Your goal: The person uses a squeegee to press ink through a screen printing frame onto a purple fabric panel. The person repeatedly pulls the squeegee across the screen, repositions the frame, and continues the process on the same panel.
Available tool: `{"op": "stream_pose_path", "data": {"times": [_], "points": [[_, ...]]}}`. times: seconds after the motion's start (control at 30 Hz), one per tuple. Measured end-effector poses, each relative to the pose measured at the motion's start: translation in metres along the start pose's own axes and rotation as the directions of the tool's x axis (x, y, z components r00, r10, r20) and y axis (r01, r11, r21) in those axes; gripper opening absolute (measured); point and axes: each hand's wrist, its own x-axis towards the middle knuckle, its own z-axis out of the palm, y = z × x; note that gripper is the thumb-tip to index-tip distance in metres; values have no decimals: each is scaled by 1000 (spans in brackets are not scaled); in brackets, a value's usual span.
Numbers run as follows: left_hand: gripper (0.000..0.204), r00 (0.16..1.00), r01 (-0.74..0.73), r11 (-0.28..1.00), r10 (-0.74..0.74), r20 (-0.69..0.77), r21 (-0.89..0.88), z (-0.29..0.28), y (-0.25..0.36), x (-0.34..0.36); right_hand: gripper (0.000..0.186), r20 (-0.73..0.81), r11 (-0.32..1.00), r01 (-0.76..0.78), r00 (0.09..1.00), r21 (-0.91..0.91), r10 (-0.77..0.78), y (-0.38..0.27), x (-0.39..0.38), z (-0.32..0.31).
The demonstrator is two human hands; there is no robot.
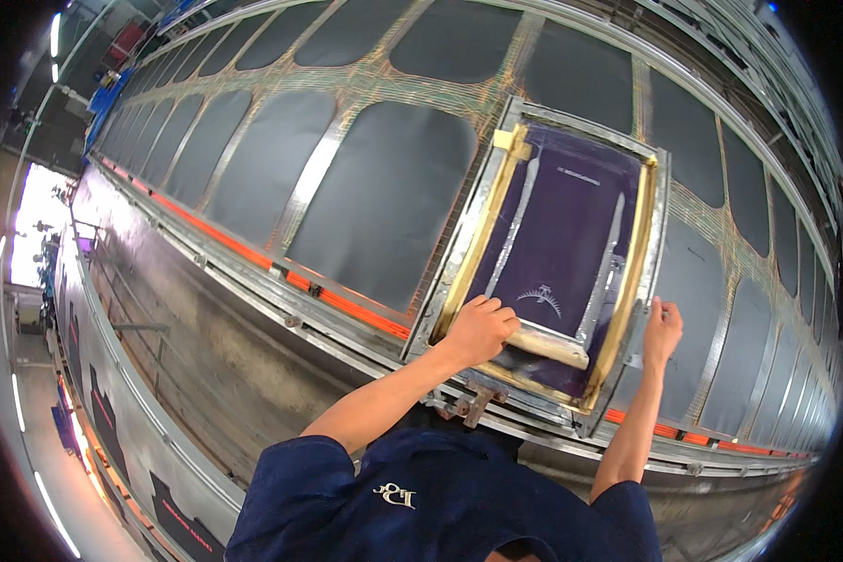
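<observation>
A metal-edged screen-printing frame [662,197] with dark purple mesh [571,225] rests over the long table. Inside it, near my body, lies a squeegee [553,347] with a pale wooden handle. My left hand [482,330] is closed around the squeegee's left end. My right hand [663,330] is at the frame's right outer edge, its fingers curled; whether they grip the edge is hidden. A small light emblem [539,300] shows on the mesh just beyond the squeegee. Yellowish tape [642,244] lines the frame's inner sides.
Dark flat panels [384,187] lie in rows along the table, to both sides of the frame. A metal rail [347,323] with an orange strip [375,318] runs along its near edge. To the left, an aisle [215,328] separates it from another table holding dark cut pieces [183,515].
</observation>
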Motion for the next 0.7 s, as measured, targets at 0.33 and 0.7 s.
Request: {"op": "stream_pose_path", "data": {"times": [0.33,0.7], "points": [[32,986,-5,998,-5,-166,-59,-97,-131,-58,25,-128,926,226,972,304,-195,-141,-52,103],[42,993,-73,984,86,-78,160,-169,-239,-205,27,-27,940,1,1000,341,8,-267,-149,226]]}}
